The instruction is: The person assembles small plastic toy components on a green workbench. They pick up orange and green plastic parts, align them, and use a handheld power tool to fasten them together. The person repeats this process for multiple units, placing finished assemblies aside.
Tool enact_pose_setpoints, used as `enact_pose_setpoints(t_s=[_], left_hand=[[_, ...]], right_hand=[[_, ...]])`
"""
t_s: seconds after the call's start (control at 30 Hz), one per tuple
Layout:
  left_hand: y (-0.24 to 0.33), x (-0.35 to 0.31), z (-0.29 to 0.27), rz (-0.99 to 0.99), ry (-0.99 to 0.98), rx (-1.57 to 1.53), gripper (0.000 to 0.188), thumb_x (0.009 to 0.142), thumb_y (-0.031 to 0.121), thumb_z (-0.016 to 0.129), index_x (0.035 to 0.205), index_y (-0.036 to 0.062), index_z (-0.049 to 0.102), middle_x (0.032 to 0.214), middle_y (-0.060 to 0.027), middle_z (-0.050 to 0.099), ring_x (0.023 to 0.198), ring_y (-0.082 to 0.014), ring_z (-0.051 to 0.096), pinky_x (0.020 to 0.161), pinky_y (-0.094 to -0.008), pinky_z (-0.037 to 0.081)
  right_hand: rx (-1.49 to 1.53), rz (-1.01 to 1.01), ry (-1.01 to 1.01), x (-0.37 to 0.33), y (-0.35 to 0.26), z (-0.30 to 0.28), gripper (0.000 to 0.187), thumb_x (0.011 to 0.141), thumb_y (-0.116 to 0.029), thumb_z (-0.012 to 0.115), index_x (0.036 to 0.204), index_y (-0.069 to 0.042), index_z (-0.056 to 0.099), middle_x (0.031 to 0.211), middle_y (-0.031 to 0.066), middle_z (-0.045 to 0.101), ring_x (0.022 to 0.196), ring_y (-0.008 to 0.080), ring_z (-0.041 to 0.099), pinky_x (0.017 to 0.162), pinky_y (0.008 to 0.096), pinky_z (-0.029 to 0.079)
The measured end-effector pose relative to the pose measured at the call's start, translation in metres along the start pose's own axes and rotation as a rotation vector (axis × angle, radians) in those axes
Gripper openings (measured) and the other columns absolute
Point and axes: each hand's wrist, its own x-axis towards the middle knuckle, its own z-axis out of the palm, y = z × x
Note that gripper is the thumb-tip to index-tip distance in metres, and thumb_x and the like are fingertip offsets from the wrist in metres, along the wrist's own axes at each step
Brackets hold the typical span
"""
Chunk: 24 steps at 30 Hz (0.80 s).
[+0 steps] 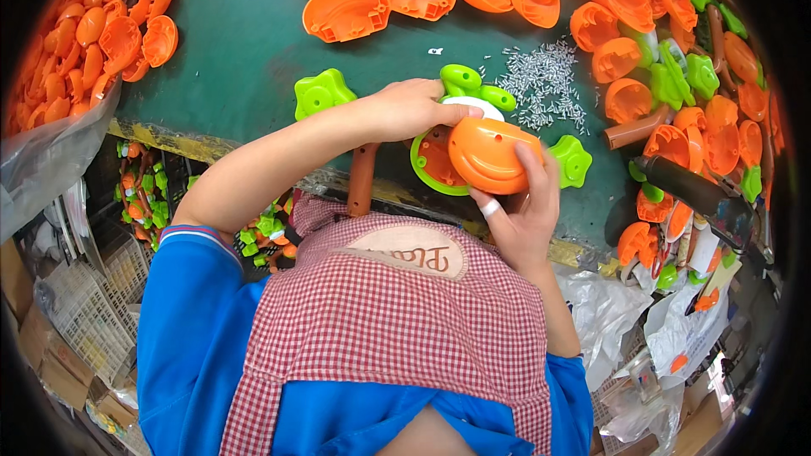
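In my right hand (524,219), an orange rounded plastic shell (487,156) with curved grooves and small holes is gripped between thumb and fingers. My left hand (411,110) reaches across from the left and is closed at a white round plastic part (477,107), its fingertips partly hidden. A green lobed piece (461,78) sticks out beyond that part. Beneath the orange shell lies a green-rimmed open shell (435,160) with an orange inside. Beside it a brown handle (363,179) points toward me. Green star-shaped pieces lie left (321,95) and right (573,160).
Small metal screws (545,84) lie scattered on the green tabletop (228,34). Orange half shells (346,13) stand at the far side. Heaped orange parts (93,42) fill the left. At right are mixed orange and green pieces (667,76) and a dark powered screwdriver-like tool (697,194).
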Motion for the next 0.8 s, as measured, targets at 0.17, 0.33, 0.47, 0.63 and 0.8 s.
enact_pose_setpoints(t_s=[0.17,0.33,0.47,0.63,0.8], left_hand=[[-0.005,0.004,0.0,0.007,-0.018,-0.025,0.061,0.093,0.047,0.061,0.128,-0.0019,0.056,0.117,-0.0118,0.065,0.105,-0.0172,0.06,0.093,-0.0291,0.046],[-0.012,0.007,0.002,0.106,0.045,0.017,0.079,0.083,0.069,0.058,0.116,-0.0016,0.064,0.112,-0.0185,0.067,0.104,-0.0299,0.063,0.091,-0.0365,0.047],[-0.007,0.002,0.002,0.048,0.024,0.063,0.076,0.086,0.065,0.057,0.121,-0.0022,0.061,0.115,-0.0182,0.065,0.107,-0.0271,0.062,0.092,-0.0351,0.047],[-0.018,0.005,0.003,0.087,0.033,-0.042,0.086,0.079,0.071,0.061,0.124,-0.0017,0.059,0.116,-0.0209,0.064,0.109,-0.0316,0.061,0.096,-0.0363,0.045],[-0.015,-0.015,0.002,0.372,-0.019,-0.036,0.098,0.06,0.055,0.086,0.13,-0.0034,0.049,0.119,-0.0204,0.063,0.11,-0.0317,0.061,0.099,-0.036,0.045]], right_hand=[[-0.463,-0.192,-0.195,0.036,-0.013,-0.017,0.07,0.066,-0.01,0.083,0.13,-0.008,0.055,0.131,0.0159,0.054,0.12,0.0311,0.052,0.099,0.0452,0.045],[-0.345,-0.328,-0.133,0.031,-0.01,-0.025,0.073,0.06,-0.027,0.087,0.123,-0.001,0.061,0.121,0.0154,0.062,0.11,0.0321,0.059,0.102,0.0488,0.042],[-0.318,-0.322,-0.152,0.026,-0.002,0.005,0.071,0.063,-0.032,0.084,0.124,-0.004,0.061,0.119,0.0108,0.06,0.105,0.0323,0.057,0.098,0.0482,0.043],[-0.325,-0.382,-0.097,0.022,0.006,0.014,0.071,0.06,-0.033,0.084,0.122,-0.004,0.064,0.119,0.0093,0.057,0.107,0.031,0.054,0.095,0.0464,0.045],[-0.305,-0.319,-0.06,0.012,0.008,0.016,0.071,0.059,-0.037,0.087,0.119,-0.005,0.067,0.116,0.0112,0.058,0.105,0.0323,0.057,0.09,0.043,0.047]])
